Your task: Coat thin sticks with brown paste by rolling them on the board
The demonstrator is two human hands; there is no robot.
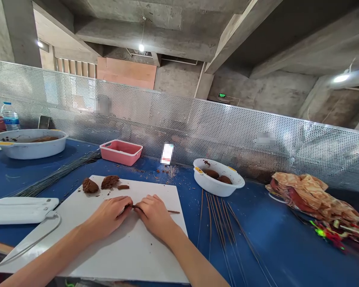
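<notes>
On a white board (pixel 116 243), my left hand (pixel 115 209) and my right hand (pixel 152 211) are side by side, fingers curled down on a thin stick coated with brown dough (pixel 174 212). A short stretch of it shows between the hands, and its end sticks out beyond my right hand. The fingertips are partly hidden. Farther back on the board lie a brown dough lump (pixel 90 185), a second, rougher lump (pixel 109 182) and a small brown piece (pixel 123 187).
Several coated sticks (pixel 219 223) lie on the blue table, right of the board. Behind them stands a white basin (pixel 218 185) holding brown lumps. A pink basket (pixel 119 155), a wire bundle (pixel 56 175), a white device (pixel 22 209) and a larger basin (pixel 32 147) are around the left side.
</notes>
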